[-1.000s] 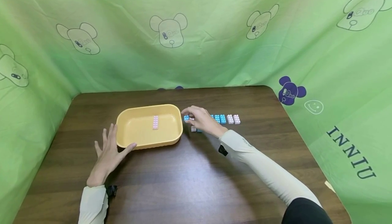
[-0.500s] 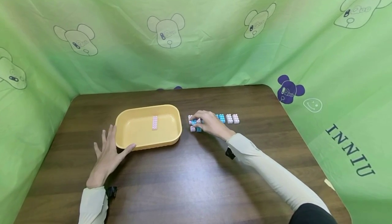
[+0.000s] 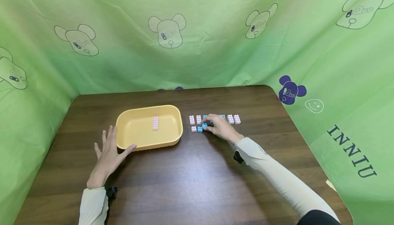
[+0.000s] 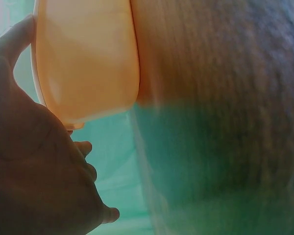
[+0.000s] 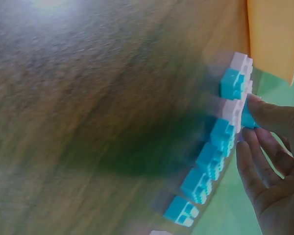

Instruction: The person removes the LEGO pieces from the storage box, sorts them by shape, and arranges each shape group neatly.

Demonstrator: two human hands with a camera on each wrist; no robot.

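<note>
My right hand point(image 3: 222, 128) pinches a small blue toy building brick point(image 3: 204, 125) between thumb and fingers, close beside a blue brick point(image 3: 200, 129) in the front row. In the right wrist view, the pinched blue brick point(image 5: 247, 116) shows just past the thumb tip, with a line of blue and pink bricks beyond. Left of the bricks stands a yellow tray point(image 3: 135, 146) with one long pink brick point(image 3: 155, 123) on its floor. Fingers spread, my left hand point(image 3: 108, 154) rests at the tray's left end, its thumb along the front rim.
Two pink bricks, a pink brick point(image 3: 192, 120) among them, start the back row; blue ones follow, partly behind the right hand. Pink bricks point(image 3: 237, 119) end it at the right. A small pink brick point(image 3: 193, 129) sits in front. Green cloth point(image 3: 203, 64) hangs behind the brown table point(image 3: 184, 190).
My right hand took the blue brick from the back row's left end, beside the tray, and carried it right and nearer to the front row. My left hand and the tray stayed put.
</note>
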